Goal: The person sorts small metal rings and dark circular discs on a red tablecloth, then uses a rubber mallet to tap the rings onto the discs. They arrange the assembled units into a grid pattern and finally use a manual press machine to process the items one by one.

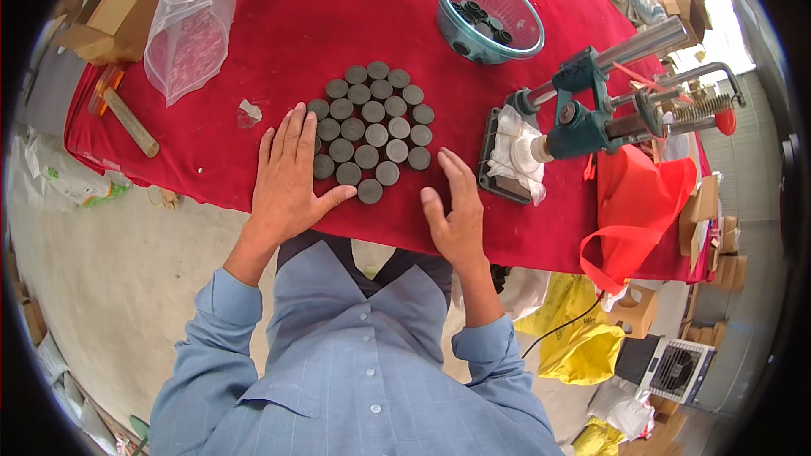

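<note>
Red cloth (pixel 279 25) covers the table. Teal press (pixel 591 114) at right, glass bowl (pixel 488 15) with a few dark discs far right, clear bag (pixel 190 29) far left. Cluster of grey discs (pixel 372 131) lies flat mid-table, touching one another. Left hand (pixel 287 173) open, flat, fingers against the cluster's left edge. Right hand (pixel 456 203) open, on edge, just right of the nearest discs, holding nothing.

Head camera looks steeply down, close above table (pixel 541 228).

Teal hand press (pixel 591 114), clear bowl (pixel 490 13) — plastic bag (pixel 190 29), wooden stick (pixel 131 122).
</note>
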Action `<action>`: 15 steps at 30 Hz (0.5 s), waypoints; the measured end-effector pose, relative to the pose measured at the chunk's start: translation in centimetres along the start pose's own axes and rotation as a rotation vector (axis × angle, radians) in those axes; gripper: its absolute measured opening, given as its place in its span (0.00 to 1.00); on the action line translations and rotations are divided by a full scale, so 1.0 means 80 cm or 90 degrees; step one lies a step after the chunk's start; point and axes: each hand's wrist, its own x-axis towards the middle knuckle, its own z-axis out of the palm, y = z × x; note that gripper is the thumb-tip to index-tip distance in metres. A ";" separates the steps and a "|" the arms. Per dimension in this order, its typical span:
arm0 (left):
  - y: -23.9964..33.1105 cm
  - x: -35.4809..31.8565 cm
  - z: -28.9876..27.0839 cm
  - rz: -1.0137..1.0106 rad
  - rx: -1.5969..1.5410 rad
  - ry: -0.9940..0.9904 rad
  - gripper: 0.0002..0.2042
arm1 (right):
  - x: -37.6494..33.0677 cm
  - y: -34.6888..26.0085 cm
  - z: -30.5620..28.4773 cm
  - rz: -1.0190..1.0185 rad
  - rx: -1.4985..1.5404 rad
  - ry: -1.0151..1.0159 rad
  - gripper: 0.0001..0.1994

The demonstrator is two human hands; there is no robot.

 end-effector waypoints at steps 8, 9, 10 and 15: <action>-0.002 -0.002 -0.003 0.010 -0.004 -0.003 0.60 | -0.004 -0.033 0.043 -0.037 -0.174 0.011 0.57; -0.001 -0.002 -0.003 0.011 0.001 -0.007 0.60 | -0.004 -0.030 0.049 -0.022 -0.184 0.023 0.59; -0.001 -0.002 -0.003 0.012 0.003 -0.005 0.60 | -0.001 -0.028 0.053 -0.017 -0.183 0.033 0.59; 0.000 0.001 0.003 0.015 0.014 0.001 0.60 | 0.008 -0.018 0.054 -0.017 -0.141 0.057 0.57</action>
